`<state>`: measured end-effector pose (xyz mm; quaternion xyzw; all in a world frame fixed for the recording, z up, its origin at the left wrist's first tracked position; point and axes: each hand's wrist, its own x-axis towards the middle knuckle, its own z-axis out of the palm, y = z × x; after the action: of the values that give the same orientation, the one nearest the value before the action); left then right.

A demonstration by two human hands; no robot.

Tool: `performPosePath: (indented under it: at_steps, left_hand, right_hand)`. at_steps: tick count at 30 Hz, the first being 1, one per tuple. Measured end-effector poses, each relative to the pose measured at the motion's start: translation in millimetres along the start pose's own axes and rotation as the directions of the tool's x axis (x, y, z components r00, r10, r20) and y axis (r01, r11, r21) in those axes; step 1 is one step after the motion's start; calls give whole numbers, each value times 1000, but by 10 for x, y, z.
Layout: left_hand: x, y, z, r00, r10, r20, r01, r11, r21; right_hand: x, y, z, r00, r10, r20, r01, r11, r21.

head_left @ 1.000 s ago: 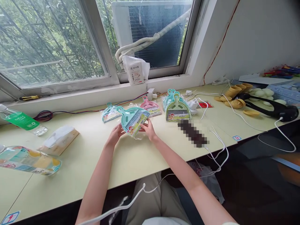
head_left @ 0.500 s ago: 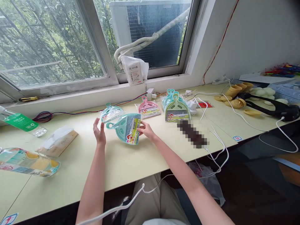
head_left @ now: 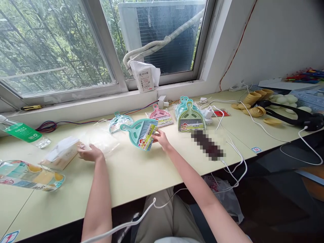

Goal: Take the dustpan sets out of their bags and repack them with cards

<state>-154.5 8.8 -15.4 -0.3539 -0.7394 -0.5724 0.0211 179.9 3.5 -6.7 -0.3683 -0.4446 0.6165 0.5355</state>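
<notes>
My right hand (head_left: pixel 161 139) grips the labelled brush end of a mint-green dustpan and brush set (head_left: pixel 138 134), raised and tilted above the table with its looped handle toward the left. My left hand (head_left: pixel 90 152) has its fingers closed at the edge of a clear plastic bag (head_left: pixel 107 141), which spreads out crumpled to the right of it. Behind the held set lie a bagged teal dustpan set (head_left: pixel 118 122) and a bagged pink one (head_left: pixel 160 116). Farther right, a green dustpan set (head_left: pixel 191 118) rests against several teal ones (head_left: pixel 183 103).
At left are a tissue pack (head_left: pixel 62 153), a green-labelled bottle (head_left: pixel 24 133) and a larger clear bottle (head_left: pixel 30 175). White cables (head_left: pixel 236 155) hang over the front edge at right. Tan cups (head_left: pixel 253 98) and a black device (head_left: pixel 298 116) stand farther right.
My left hand has moved left, away from the dustpan set, drawing the clear bag off it. The set in my right hand has shifted slightly and tilted more.
</notes>
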Motion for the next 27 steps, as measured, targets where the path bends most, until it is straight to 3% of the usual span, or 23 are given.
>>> performPosePath:
  at_steps: [2, 3, 4, 6, 7, 8, 9, 10, 12, 13, 14, 16, 18, 20, 23, 25, 27]
  left_hand:
    - [-50, 112, -78, 965, 11, -261, 8, 997, 70]
    - [-111, 201, -81, 943, 74, -323, -48, 995, 89]
    - [-192, 301, -57, 939, 159, -305, -143, 987, 75]
    - [-406, 505, 59, 962, 268, -53, -272, 955, -122]
    - [-529, 593, 139, 948, 273, 164, -223, 936, -271]
    - [-656, 665, 225, 880, 254, 402, -87, 917, -388]
    - [-779, 718, 307, 754, 221, 618, 99, 893, -439]
    - [-890, 751, 380, 634, 180, 752, 259, 867, -426]
    - [-1048, 764, 482, 534, 111, 838, 435, 813, -386]
    - [-1086, 749, 511, 529, 76, 845, 485, 790, -375]
    - [-1097, 724, 529, 552, 42, 833, 516, 767, -381]
    - [-1056, 660, 545, 624, -19, 781, 548, 723, -420]
    - [-979, 596, 552, 681, -57, 730, 557, 688, -466]
    - [-924, 552, 560, 695, -47, 718, 546, 685, -483]
    - [-947, 551, 568, 679, 26, 734, 468, 754, -461]
    - [-1025, 595, 564, 653, 108, 749, 372, 817, -442]
    - [-1124, 660, 550, 605, 199, 771, 271, 859, -434]
  right_hand:
    - [-3, -12, -18, 998, -13, -55, 15, 999, 32]
    - [-9, -17, -22, 997, -15, -70, 18, 999, 46]
    - [-16, -21, -23, 997, -16, -79, 21, 998, 60]
    - [-32, -28, -15, 997, -22, -77, 28, 996, 82]
    - [-39, -29, -7, 997, -24, -68, 30, 996, 88]
    - [-43, -28, 2, 998, -24, -55, 29, 996, 90]
    - [-42, -23, 12, 999, -23, -39, 26, 996, 87]
    - [-36, -14, 21, 999, -18, -26, 20, 997, 79]
    - [-5, 16, 26, 1000, 11, -26, -10, 999, 51]
    - [19, 32, 16, 998, 32, -48, -31, 999, 35]
    - [47, 48, -5, 994, 48, -96, -47, 999, 18]
    - [104, 66, -83, 966, 49, -254, -54, 998, -12]
    - [147, 60, -197, 904, 33, -427, -33, 999, 7]
    - [166, 37, -304, 852, 66, -519, -28, 996, 79]
    - [142, 12, -342, 859, 80, -506, -53, 996, 69]
    - [89, 26, -251, 906, -34, -421, -35, 987, -155]
    - [13, 61, -97, 940, -219, -261, 64, 866, -497]
